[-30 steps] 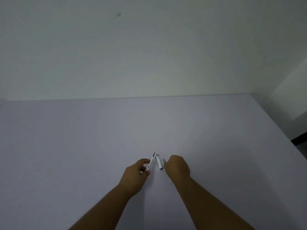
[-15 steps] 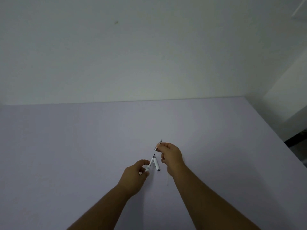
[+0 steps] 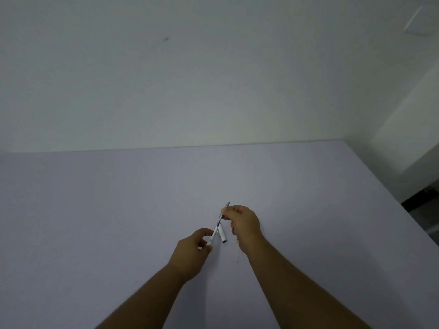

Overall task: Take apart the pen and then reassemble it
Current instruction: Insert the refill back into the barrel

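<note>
seemingly midway: the left hand (image 3: 193, 249) grips the pen barrel (image 3: 213, 236), the right hand (image 3: 244, 223) pinches the tip piece (image 3: 225, 210) at its 1 o'clock. a cap (image 3: 222, 233) (loose) lies on the table (image 3: 95, 222); joining remains.

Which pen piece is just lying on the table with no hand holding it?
The short white cap, lying flat between the hands. The white barrel is in the left hand, and the grey tip piece is in the right hand.

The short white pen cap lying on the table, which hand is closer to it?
Left. The left hand sits just beside the short white pen cap; the right hand is slightly farther, up and right.
</note>
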### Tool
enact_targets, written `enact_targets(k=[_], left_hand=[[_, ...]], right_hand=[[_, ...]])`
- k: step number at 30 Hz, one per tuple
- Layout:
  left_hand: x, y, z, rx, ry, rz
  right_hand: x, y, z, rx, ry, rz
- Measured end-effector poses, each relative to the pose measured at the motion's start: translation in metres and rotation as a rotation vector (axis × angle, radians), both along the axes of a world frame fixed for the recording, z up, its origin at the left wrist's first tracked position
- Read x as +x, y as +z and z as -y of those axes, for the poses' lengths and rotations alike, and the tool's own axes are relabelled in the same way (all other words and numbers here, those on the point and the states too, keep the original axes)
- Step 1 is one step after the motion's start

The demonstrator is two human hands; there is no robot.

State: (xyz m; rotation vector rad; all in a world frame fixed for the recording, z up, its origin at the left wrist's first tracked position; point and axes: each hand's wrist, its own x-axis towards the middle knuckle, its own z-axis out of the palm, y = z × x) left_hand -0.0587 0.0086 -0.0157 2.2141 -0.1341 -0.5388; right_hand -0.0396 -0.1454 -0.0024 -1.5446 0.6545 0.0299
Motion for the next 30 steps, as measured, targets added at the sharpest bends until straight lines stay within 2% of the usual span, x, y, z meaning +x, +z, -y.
enact_targets(k=[5, 16, 20, 24, 28, 30], left_hand=[[-0.002, 0.003, 0.002, 0.012, 0.014, 0.021], [-0.001, 0.014, -0.001, -0.042, 0.144, 0.005], [-0.002, 0.020, 0.002, -0.048, 0.143, 0.026], [-0.002, 0.024, 0.003, -0.041, 0.137, 0.034], [-0.004, 0.026, 0.001, -0.013, 0.119, 0.052], [-0.004, 0.027, 0.001, -0.043, 0.127, 0.034]], right_hand=[[-0.006, 0.001, -0.004, -0.067, 0.103, -0.029], [-0.013, 0.009, -0.009, -0.024, 0.378, -0.068], [-0.008, 0.015, -0.009, -0.116, 0.377, -0.139], [-0.008, 0.016, -0.013, -0.056, 0.390, -0.079], [-0.009, 0.016, -0.016, -0.188, 0.380, -0.105], [-0.009, 0.018, -0.018, -0.153, 0.370, -0.116]])
